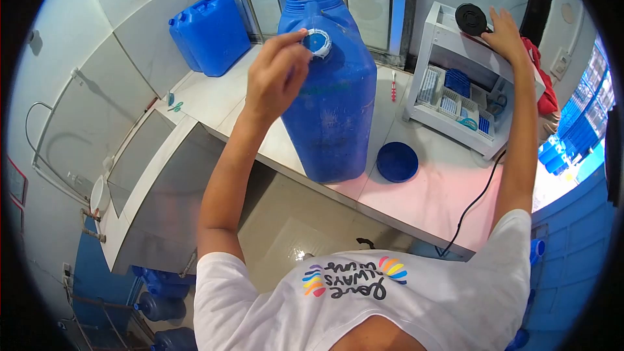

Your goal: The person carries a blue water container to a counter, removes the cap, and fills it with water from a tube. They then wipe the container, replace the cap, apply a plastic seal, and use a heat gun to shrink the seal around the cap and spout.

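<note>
A tall blue container (331, 110) stands on the counter, its wide top mouth uncovered and a clear tube reaching down to it. At its upper left side, my left hand (279, 71) has its fingers closed at the edge of a blue cap with a white rim (318, 43). My right hand (508, 38) is over the top of the white shelf unit, with a black round object (471, 19) between thumb and fingers. Near the container's base lies a round dark blue lid (397, 162).
The white shelf unit (455, 127) holds baskets of small items. A second blue container (211, 34) stands at the back left. On the counter (426, 211) are a red-and-white toothbrush-like item (393, 88) and a black cable (467, 216). Large bottles (161, 305) sit below left.
</note>
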Demonstrator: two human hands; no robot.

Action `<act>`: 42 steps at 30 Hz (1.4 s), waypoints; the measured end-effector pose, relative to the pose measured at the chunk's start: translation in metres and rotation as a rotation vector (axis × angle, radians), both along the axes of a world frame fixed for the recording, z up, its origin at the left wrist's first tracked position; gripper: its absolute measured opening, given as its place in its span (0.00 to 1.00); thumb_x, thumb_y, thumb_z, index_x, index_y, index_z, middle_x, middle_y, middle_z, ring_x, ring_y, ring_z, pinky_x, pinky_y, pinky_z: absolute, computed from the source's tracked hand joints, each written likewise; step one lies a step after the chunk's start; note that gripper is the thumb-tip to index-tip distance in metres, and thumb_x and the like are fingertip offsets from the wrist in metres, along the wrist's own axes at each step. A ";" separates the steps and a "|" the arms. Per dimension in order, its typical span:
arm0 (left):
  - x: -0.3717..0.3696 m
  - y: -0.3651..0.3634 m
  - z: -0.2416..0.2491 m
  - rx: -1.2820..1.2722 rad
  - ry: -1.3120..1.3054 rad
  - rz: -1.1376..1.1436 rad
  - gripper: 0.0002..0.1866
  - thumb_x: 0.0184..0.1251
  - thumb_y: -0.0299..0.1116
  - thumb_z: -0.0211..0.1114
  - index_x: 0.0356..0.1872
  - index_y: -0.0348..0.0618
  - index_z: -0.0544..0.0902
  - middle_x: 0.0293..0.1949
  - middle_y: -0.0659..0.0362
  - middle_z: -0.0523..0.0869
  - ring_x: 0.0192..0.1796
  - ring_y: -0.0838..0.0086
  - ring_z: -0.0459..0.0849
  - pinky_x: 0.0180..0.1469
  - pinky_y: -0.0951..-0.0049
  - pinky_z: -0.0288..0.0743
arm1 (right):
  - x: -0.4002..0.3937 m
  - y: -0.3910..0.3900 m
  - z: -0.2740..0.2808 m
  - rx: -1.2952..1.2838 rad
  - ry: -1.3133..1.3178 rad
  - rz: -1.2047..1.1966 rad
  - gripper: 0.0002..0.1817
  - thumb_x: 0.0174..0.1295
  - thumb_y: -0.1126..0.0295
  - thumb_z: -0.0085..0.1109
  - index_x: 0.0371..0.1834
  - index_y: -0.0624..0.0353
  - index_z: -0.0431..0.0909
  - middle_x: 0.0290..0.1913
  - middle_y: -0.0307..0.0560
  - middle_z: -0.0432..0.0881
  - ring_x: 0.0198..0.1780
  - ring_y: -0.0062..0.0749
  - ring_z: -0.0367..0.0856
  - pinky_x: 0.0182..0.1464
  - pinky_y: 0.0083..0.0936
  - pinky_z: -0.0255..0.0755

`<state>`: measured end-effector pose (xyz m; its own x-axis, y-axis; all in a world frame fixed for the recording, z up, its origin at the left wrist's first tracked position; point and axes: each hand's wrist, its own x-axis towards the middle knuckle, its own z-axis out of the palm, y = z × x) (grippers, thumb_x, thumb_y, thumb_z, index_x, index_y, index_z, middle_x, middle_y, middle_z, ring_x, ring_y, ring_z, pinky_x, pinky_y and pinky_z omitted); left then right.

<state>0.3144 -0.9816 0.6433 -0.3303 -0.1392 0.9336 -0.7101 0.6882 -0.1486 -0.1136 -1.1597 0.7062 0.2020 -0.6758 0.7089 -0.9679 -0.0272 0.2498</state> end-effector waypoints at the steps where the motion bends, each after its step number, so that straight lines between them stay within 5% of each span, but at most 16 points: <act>1: 0.003 -0.002 0.003 -0.004 0.003 0.009 0.11 0.52 0.20 0.67 0.37 0.38 0.80 0.47 0.51 0.81 0.41 0.61 0.82 0.41 0.69 0.76 | 0.014 0.011 -0.003 -0.057 -0.067 0.201 0.29 0.54 0.63 0.60 0.60 0.60 0.70 0.65 0.61 0.64 0.67 0.52 0.60 0.68 0.36 0.54; 4: 0.006 0.000 0.007 0.006 -0.016 0.016 0.12 0.52 0.21 0.67 0.39 0.37 0.79 0.46 0.52 0.81 0.42 0.61 0.81 0.42 0.68 0.76 | 0.079 0.062 -0.018 -0.332 -0.042 0.614 0.26 0.55 0.65 0.59 0.57 0.62 0.72 0.64 0.58 0.66 0.66 0.52 0.62 0.67 0.38 0.57; 8: -0.010 0.011 0.015 -0.014 -0.051 0.051 0.10 0.51 0.22 0.68 0.35 0.37 0.78 0.44 0.54 0.81 0.44 0.60 0.80 0.44 0.66 0.74 | 0.169 0.121 -0.035 0.196 -0.439 1.254 0.26 0.57 0.65 0.61 0.59 0.61 0.70 0.60 0.54 0.72 0.62 0.45 0.69 0.64 0.33 0.61; 15: -0.008 0.004 0.010 0.048 0.056 -0.098 0.06 0.51 0.22 0.68 0.29 0.39 0.79 0.39 0.56 0.82 0.42 0.61 0.79 0.44 0.68 0.73 | 0.238 0.143 -0.059 0.395 -0.852 1.419 0.32 0.56 0.65 0.63 0.64 0.59 0.65 0.61 0.50 0.73 0.62 0.44 0.70 0.64 0.33 0.61; 19: 0.005 0.008 0.009 0.148 0.334 -0.252 0.06 0.53 0.21 0.68 0.29 0.39 0.79 0.37 0.56 0.81 0.42 0.64 0.79 0.43 0.73 0.72 | 0.246 0.147 -0.066 0.203 -0.734 1.314 0.38 0.53 0.63 0.66 0.67 0.57 0.61 0.61 0.51 0.72 0.64 0.42 0.68 0.65 0.33 0.59; 21: 0.040 0.009 0.009 -0.138 0.685 -0.274 0.06 0.53 0.20 0.68 0.30 0.39 0.80 0.39 0.55 0.80 0.45 0.66 0.78 0.45 0.73 0.71 | 0.253 0.152 -0.065 0.161 -0.765 1.280 0.36 0.53 0.64 0.66 0.66 0.58 0.62 0.61 0.50 0.72 0.64 0.43 0.68 0.65 0.33 0.59; 29: 0.357 0.064 -0.067 -0.506 0.308 1.029 0.09 0.54 0.24 0.68 0.37 0.41 0.82 0.35 0.54 0.77 0.40 0.63 0.77 0.42 0.67 0.73 | 0.274 0.148 -0.074 0.051 -0.732 1.170 0.28 0.58 0.68 0.56 0.63 0.60 0.66 0.61 0.52 0.71 0.63 0.41 0.68 0.65 0.31 0.58; 31: 0.525 0.068 -0.109 -0.172 0.209 1.459 0.13 0.63 0.36 0.61 0.43 0.39 0.82 0.49 0.45 0.79 0.53 0.54 0.77 0.53 0.58 0.72 | 0.274 0.148 -0.079 0.035 -0.732 1.160 0.27 0.59 0.66 0.53 0.63 0.62 0.66 0.61 0.53 0.71 0.64 0.40 0.67 0.65 0.31 0.58; 32: 0.586 0.073 -0.143 0.503 0.099 1.870 0.20 0.61 0.40 0.60 0.49 0.36 0.78 0.54 0.43 0.77 0.56 0.51 0.75 0.57 0.55 0.68 | 0.271 0.148 -0.079 0.049 -0.828 1.192 0.25 0.61 0.66 0.50 0.61 0.64 0.67 0.61 0.53 0.71 0.64 0.39 0.68 0.66 0.31 0.57; 33: 0.606 0.071 -0.143 1.028 0.397 1.799 0.26 0.59 0.42 0.61 0.54 0.34 0.74 0.53 0.44 0.77 0.56 0.50 0.75 0.60 0.56 0.65 | 0.266 0.141 -0.081 0.012 -0.990 1.302 0.24 0.62 0.67 0.49 0.61 0.65 0.68 0.61 0.53 0.72 0.63 0.38 0.68 0.66 0.30 0.57; 34: 0.623 0.057 -0.157 0.938 0.674 1.744 0.25 0.59 0.39 0.59 0.55 0.34 0.73 0.53 0.44 0.76 0.54 0.49 0.76 0.62 0.56 0.64 | 0.251 0.129 -0.086 -0.035 -1.143 1.402 0.23 0.63 0.69 0.48 0.61 0.66 0.68 0.60 0.52 0.72 0.63 0.38 0.69 0.65 0.29 0.57; 35: 0.565 0.062 -0.155 0.625 0.363 1.757 0.22 0.60 0.38 0.59 0.52 0.33 0.74 0.51 0.42 0.77 0.52 0.47 0.77 0.58 0.54 0.66 | 0.224 0.113 -0.095 -0.047 -1.249 1.222 0.20 0.64 0.72 0.47 0.59 0.65 0.70 0.59 0.51 0.74 0.61 0.35 0.71 0.64 0.28 0.59; 36: 0.547 0.057 -0.181 0.172 0.093 1.610 0.19 0.62 0.38 0.58 0.46 0.31 0.74 0.48 0.42 0.78 0.48 0.47 0.77 0.53 0.53 0.69 | 0.195 0.099 -0.105 -0.039 -1.306 0.986 0.19 0.64 0.71 0.49 0.57 0.65 0.72 0.56 0.48 0.76 0.59 0.31 0.72 0.62 0.24 0.61; 38: 0.517 0.035 -0.250 0.485 0.088 1.323 0.17 0.64 0.40 0.55 0.40 0.32 0.76 0.41 0.42 0.81 0.43 0.49 0.79 0.47 0.52 0.69 | 0.121 0.055 -0.142 0.012 -1.278 0.551 0.14 0.62 0.69 0.53 0.48 0.64 0.79 0.45 0.45 0.83 0.50 0.27 0.79 0.54 0.20 0.67; 41: 0.394 0.030 -0.323 1.457 -0.515 0.483 0.15 0.65 0.39 0.53 0.37 0.38 0.81 0.31 0.49 0.84 0.32 0.55 0.81 0.35 0.62 0.74 | 0.001 -0.020 -0.234 0.180 -1.016 0.186 0.12 0.56 0.68 0.58 0.41 0.56 0.83 0.37 0.46 0.85 0.41 0.29 0.83 0.47 0.21 0.71; 42: 0.295 0.048 -0.297 1.822 -0.037 0.407 0.15 0.65 0.40 0.56 0.36 0.38 0.83 0.27 0.54 0.85 0.32 0.72 0.83 0.39 0.70 0.75 | -0.031 -0.048 -0.264 0.240 -0.952 0.144 0.11 0.54 0.67 0.59 0.40 0.54 0.84 0.34 0.46 0.85 0.38 0.31 0.84 0.46 0.22 0.73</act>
<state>0.6092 -0.9337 0.3464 -0.0387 -0.8964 -0.4416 -0.8649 -0.1913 0.4641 -0.1443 -1.2079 0.4425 -0.2889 -0.8366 0.4654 -0.7454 -0.1085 -0.6578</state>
